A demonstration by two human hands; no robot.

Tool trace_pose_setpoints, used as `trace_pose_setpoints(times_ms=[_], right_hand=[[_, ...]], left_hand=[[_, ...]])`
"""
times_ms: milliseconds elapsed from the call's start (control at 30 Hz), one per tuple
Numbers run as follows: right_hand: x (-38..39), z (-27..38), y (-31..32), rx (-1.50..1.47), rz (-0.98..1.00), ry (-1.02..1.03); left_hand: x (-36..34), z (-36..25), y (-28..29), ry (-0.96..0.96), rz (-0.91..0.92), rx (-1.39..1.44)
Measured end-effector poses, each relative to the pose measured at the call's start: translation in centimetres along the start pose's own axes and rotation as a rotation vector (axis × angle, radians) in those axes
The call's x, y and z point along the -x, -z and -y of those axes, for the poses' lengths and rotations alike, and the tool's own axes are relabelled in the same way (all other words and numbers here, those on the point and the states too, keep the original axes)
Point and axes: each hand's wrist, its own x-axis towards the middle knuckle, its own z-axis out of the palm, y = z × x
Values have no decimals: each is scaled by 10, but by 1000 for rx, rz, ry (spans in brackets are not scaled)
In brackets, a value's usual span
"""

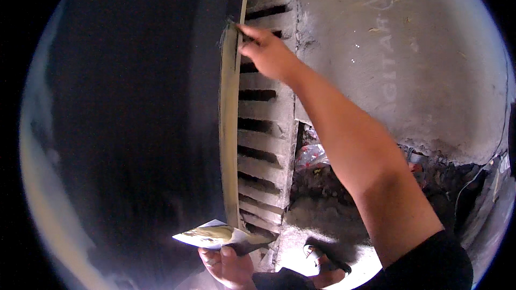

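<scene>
A large dark panel (134,107) fills the left side of the view, and a cream-yellow strip (230,102) of paste runs down along its right edge. At the upper end of that strip, my right hand (263,53) is closed, its fingertips at the panel's edge. Something thin and dark shows by those fingers, too small to make out. Low in the view, my left hand (228,268) grips a flat light-coloured sheet (217,224) from beneath, thumb at its near edge. A smeared heap of cream-yellow paste (212,233) lies on the sheet.
A slotted concrete drain grate (263,129) runs alongside the panel. Beyond it on the right lies a grey slab (371,48). Below the slab, a rough dark gap holds litter and clear plastic (310,156). My sandalled foot (322,266) stands at the bottom.
</scene>
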Motion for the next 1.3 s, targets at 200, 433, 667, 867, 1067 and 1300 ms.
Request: trace_pose_setpoints(times_ms=[200,433,667,867,1067,1300], right_hand=[[126,11,-59,76,78,118],[250,33,-104,-85,161,-6],[270,61,-53,-759,206,-500],[244,102,-21,-1387,254,-568],[197,74,-38,-981,349,-559],[-6,37,-4,-366,-130,-565]], left_hand=[[-3,1,4,-66,21,52],[1,6,19,-31,-32,18],[0,6,23,241,-60,161],[-1,0,-8,542,372,144],[4,-4,7,632,228,217],[11,-2,26,583,40,271]])
